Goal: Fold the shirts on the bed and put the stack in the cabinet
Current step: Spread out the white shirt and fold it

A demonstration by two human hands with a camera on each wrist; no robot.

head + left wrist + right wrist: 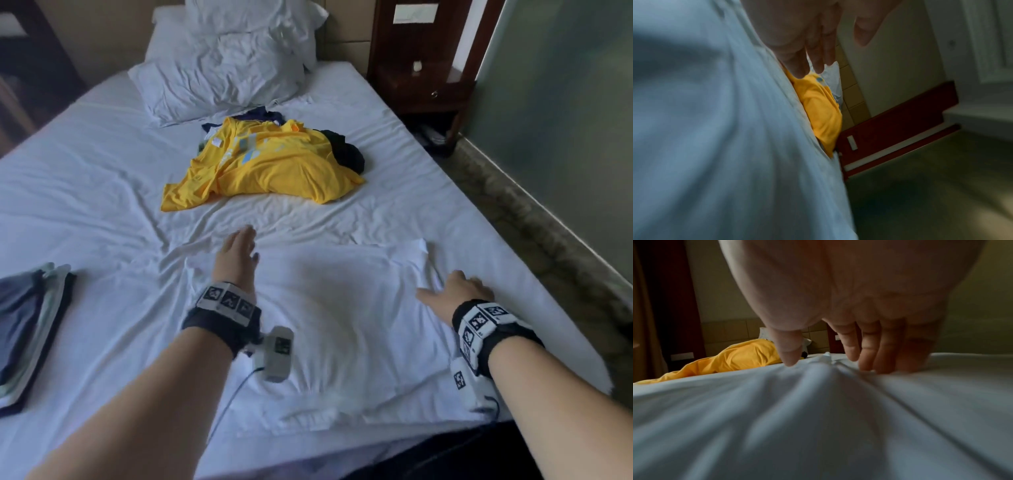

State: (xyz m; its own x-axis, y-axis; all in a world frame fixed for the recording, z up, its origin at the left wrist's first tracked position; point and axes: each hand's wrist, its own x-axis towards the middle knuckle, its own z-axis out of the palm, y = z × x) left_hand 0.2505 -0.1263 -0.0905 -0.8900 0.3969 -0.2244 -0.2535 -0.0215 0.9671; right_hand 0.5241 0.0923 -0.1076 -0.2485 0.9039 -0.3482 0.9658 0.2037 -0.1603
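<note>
A white shirt [342, 301] lies spread flat on the near part of the bed [85, 192], its cloth hard to tell from the white sheet beneath it. The left hand [236, 253] reaches forward over the shirt's far left edge with its fingers [797, 53] straight and together, holding nothing; whether the palm touches the cloth cannot be told. The right hand [455, 291] rests at the shirt's right side, thumb spread toward the left; in the right wrist view its fingers [869, 347] are extended with their tips pressing down on the white cloth, which bunches into ridges between thumb and fingers, though nothing is gripped. Further up the bed, well apart from both hands, a crumpled yellow shirt [270, 164] lies on top of dark garments [346, 150] that show at its far and right edges. At the left edge of the bed, near the person, sits a stack of folded shirts [27, 329] in dark blue and pale green tones. White pillows [226, 72] are heaped at the head of the bed, and a dark wooden nightstand [421, 85] stands beside it at the right.
</note>
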